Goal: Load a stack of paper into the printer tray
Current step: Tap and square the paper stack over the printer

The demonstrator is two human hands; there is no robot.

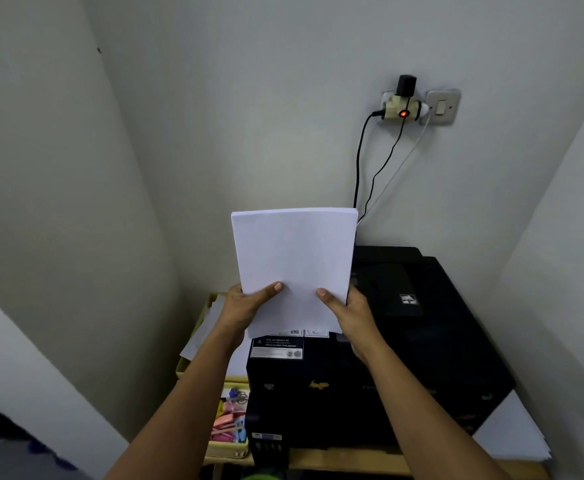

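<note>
I hold a white stack of paper (294, 258) upright above the left part of a black printer (422, 348). My left hand (247, 306) grips the stack's lower left edge, thumb on the front sheet. My right hand (347, 313) grips the lower right edge the same way. The stack's bottom edge hovers just over the printer's top, near its white warning label (276, 348). The stack hides part of the printer's rear, and I cannot make out the paper tray behind it.
The printer stands on a wooden desk (335, 459) in a narrow corner between pale walls. A basket of coloured stationery (229, 424) and a box of loose sheets (202, 327) sit to its left. More white sheets (512, 434) lie to its right. Cables hang from a wall socket (403, 109).
</note>
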